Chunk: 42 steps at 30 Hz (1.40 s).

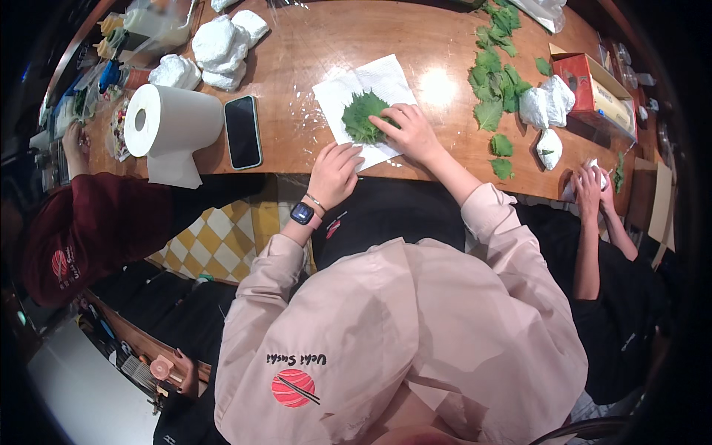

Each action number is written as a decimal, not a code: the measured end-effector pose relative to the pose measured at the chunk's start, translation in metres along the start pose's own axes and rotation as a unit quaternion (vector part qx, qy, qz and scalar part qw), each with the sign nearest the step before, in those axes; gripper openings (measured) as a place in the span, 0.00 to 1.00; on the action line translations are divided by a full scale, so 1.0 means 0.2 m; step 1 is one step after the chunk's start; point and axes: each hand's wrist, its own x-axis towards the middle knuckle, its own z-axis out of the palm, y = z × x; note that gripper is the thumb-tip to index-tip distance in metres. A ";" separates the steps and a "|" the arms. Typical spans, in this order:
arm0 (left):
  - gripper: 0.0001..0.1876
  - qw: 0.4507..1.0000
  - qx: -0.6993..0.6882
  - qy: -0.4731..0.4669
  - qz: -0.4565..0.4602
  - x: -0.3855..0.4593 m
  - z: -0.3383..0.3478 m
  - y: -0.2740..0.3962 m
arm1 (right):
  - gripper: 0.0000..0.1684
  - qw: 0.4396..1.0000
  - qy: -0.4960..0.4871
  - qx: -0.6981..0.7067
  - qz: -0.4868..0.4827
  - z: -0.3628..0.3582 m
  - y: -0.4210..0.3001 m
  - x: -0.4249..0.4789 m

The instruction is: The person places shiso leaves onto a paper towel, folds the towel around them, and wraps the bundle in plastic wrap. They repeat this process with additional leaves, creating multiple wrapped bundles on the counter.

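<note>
A stack of jagged-edged green leaves (362,115), like shiso, lies on a white paper towel (384,75) on the wooden table. My right hand (413,132) grips the right side of this stack, its fingers over the leaves. Close to the towel's lower left edge is my left hand (334,173), its fingers near together and bent at the fingertips. Whether those fingertips pinch the towel is hidden. A smartwatch (302,213) and a thin bracelet are on the left wrist.
Left of me are a smartphone (243,132), a paper towel roll (175,122) and white wrapped bundles (219,47). Loose leaves (489,83) run down the right, beside more white bundles (548,103) and a red box (595,94). Co-workers' hands (589,183) work at both sides.
</note>
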 end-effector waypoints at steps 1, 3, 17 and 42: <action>0.17 0.999 0.017 -0.017 0.024 -0.01 -0.02 0.01 | 0.30 1.000 0.012 -0.006 0.002 0.00 0.00 0.01; 0.20 0.998 -0.013 -0.048 0.033 -0.03 -0.02 -0.02 | 0.29 0.999 0.035 -0.014 0.004 -0.03 -0.01 0.04; 0.20 0.989 -0.013 -0.124 0.077 -0.06 0.01 -0.01 | 0.21 0.997 0.066 -0.017 0.024 -0.02 -0.08 0.02; 0.05 0.988 -0.105 0.104 -0.039 0.17 0.05 -0.04 | 0.20 0.978 -0.085 0.185 0.035 -0.10 -0.07 0.03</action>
